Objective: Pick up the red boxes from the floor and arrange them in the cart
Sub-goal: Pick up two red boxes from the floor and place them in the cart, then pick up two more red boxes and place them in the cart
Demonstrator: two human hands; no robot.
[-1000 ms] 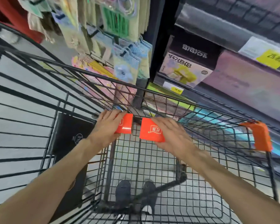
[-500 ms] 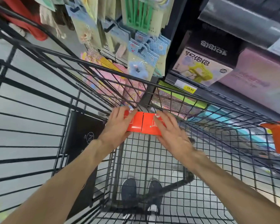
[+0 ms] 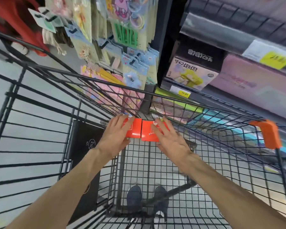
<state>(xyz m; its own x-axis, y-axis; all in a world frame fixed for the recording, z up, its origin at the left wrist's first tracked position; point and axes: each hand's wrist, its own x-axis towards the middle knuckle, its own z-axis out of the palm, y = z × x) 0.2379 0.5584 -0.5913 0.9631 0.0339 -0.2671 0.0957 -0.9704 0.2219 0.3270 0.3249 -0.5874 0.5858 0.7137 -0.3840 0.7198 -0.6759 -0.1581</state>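
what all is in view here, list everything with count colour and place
red boxes: two, red, side by side at the far end of the cart floor
shopping cart: one, black wire, fills the lower frame
cart handle cap: one, orange, right rim
black panel: one, black, against the cart's left inside wall
hanging accessory packs: many, blue, green, pink, rack beyond the cart
toy boxes: several, lilac and black, shelf at upper right
price tags: two visible, yellow, shelf edges
shoes: two, dark blue, seen through the cart floor
left hand: on the left box
right hand: on the right box
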